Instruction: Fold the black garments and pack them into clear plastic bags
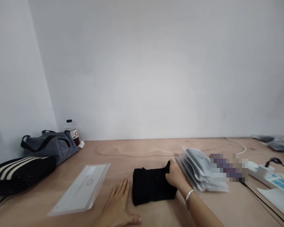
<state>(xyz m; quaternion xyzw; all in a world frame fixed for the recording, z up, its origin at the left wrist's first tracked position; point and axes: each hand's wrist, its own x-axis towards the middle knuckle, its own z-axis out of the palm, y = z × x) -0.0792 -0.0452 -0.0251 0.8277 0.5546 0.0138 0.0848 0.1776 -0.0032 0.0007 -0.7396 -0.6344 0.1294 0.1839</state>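
Note:
A folded black cloth [151,186] lies on the table in front of me, roughly rectangular. My right hand [176,175] grips its upper right corner, which is lifted a little between thumb and fingers. Just left of the cloth, my left hand [118,201] rests flat on the table, fingers stretched out and holding nothing. Farther left lies a flat, frosted plastic bag [82,189] with a round printed mark. To the right of my right hand sits a stack of similar frosted bags [200,167].
At the left are a black bag with white stripes [23,173], a striped handbag [63,149] and a bottle [72,132]. A white power strip [274,179] with a plug and black cable [262,201] lies at the right. A wall closes the back.

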